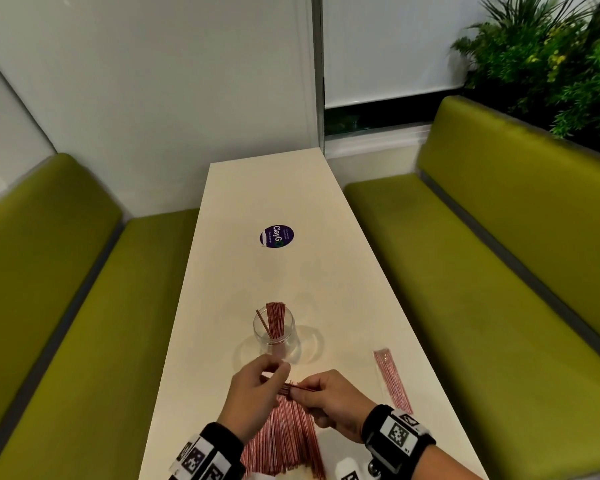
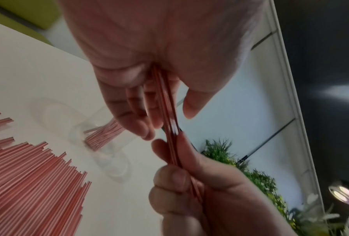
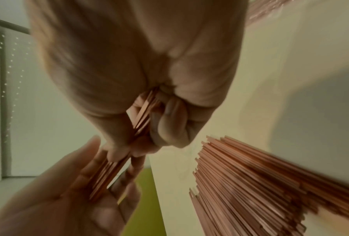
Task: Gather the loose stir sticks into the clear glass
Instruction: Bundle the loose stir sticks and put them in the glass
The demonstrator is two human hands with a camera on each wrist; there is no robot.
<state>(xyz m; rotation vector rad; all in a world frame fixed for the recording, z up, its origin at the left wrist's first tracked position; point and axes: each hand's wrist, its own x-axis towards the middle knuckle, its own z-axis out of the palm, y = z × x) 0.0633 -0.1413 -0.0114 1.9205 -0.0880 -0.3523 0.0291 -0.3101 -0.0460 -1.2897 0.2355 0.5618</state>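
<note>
A clear glass [image 1: 273, 336] stands mid-table with several red stir sticks upright in it; it also shows in the left wrist view as the glass [image 2: 101, 140]. Nearer me a wide pile of loose stir sticks [image 1: 284, 434] lies fanned on the table. Above the pile's far end both hands hold one small bundle of sticks [image 1: 293, 388]. My left hand [image 1: 276, 375] curls its fingers and thumb round the bundle's left end [image 2: 165, 111]. My right hand [image 1: 298, 396] grips the other end [image 3: 144, 115] in a closed fist.
A flat sealed packet of sticks [image 1: 392, 379] lies to the right near the table edge. A round purple sticker [image 1: 276, 236] sits farther up the white table [image 1: 243, 278]. Green benches [image 1: 492, 271] flank both sides; plants stand at the back right.
</note>
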